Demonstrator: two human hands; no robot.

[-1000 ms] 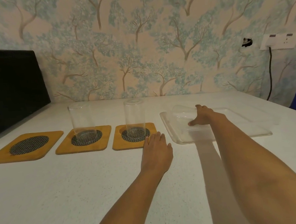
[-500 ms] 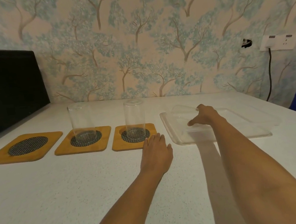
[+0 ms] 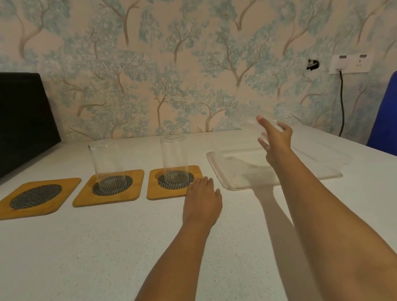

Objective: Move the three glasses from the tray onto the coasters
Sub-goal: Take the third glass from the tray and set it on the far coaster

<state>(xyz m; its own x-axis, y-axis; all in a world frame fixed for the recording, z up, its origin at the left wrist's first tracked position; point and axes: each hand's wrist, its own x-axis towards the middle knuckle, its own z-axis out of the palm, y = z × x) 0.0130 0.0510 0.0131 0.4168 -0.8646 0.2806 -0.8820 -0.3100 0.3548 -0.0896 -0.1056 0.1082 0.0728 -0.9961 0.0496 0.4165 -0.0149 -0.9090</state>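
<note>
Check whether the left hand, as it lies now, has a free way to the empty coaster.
Probably yes: the left hand lies flat, holding nothing, and bare table in front of the coasters leads to the empty coaster.

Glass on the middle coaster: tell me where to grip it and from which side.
Grip the glass round its straight side wall, about mid-height, coming from the near side. It stands upright on the middle coaster, a plain cylinder without handle, and nothing stands in front of it.
</note>
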